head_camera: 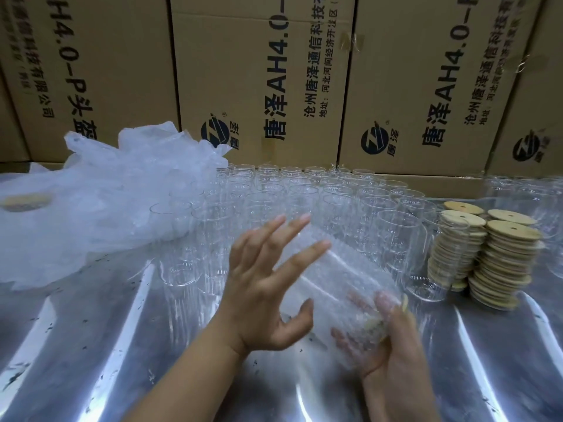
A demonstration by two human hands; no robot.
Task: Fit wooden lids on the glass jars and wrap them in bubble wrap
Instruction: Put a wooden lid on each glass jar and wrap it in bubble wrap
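Note:
A glass jar wrapped in bubble wrap (pixel 338 284) lies tilted between my hands, above the shiny metal table (pixel 91 345). Its wooden lid shows faintly through the wrap at the near end. My right hand (pixel 393 339) grips that lidded end from below, fingers curled round it under the wrap. My left hand (pixel 268 281) is spread with straight fingers against the left side of the wrapped jar. Several bare glass jars (pixel 274 193) stand in rows behind. Stacks of round wooden lids (pixel 499 257) stand at the right.
A heap of clear plastic bags (pixel 100 202) with a wooden lid showing through covers the left of the table. Large printed cardboard boxes (pixel 265 80) form a wall at the back. More glass jars (pixel 524 190) stand at the far right.

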